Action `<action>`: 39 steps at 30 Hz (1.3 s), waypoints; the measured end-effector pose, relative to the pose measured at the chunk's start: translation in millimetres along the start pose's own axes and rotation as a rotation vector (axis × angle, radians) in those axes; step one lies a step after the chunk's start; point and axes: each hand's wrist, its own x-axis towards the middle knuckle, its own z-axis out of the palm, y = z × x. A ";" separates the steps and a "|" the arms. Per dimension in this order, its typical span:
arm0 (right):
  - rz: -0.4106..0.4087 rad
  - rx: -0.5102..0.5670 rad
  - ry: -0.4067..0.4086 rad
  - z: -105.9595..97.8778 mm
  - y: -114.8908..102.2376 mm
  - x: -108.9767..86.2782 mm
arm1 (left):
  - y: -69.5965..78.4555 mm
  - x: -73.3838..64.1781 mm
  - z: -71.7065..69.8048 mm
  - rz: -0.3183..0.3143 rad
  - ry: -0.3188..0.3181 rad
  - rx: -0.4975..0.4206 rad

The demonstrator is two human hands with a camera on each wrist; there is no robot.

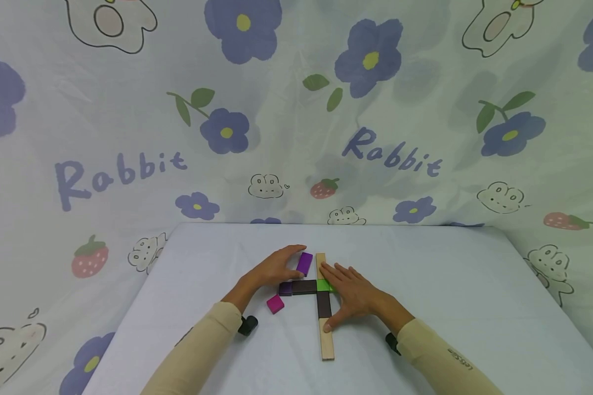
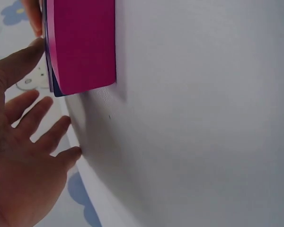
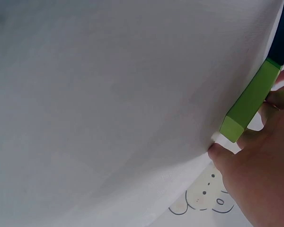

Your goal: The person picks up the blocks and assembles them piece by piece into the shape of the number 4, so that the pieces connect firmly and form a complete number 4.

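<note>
My left hand (image 1: 275, 269) reaches around a purple block (image 1: 304, 264), its thumb close to the near end and its fingers past the far end. In the left wrist view its fingers are spread, and a magenta block (image 2: 85, 45) looms in front. My right hand (image 1: 358, 293) lies over a cross-like layout of blocks. Its fingertips rest by the far light wood block (image 1: 320, 258), its thumb at the near light wood block (image 1: 327, 348). Between them sit a green block (image 1: 323, 285), partly hidden by the hand, and a dark brown block (image 1: 324, 304).
Left of the green block run another dark brown block (image 1: 304, 287) and a dark purple block (image 1: 285, 288). A white cloth covers the table (image 1: 217, 241). Behind it hangs a printed curtain (image 1: 286, 126) with flowers and rabbits.
</note>
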 end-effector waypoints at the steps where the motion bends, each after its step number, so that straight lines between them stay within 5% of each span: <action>1: 0.002 0.000 -0.002 0.0 0.0 0.0 | 0.5 0.6 0.4 0.003 0.000 -0.003; 39: -0.029 0.028 0.012 -0.9 0.6 -2.1 | 9.7 16.5 6.6 0.051 -0.011 0.052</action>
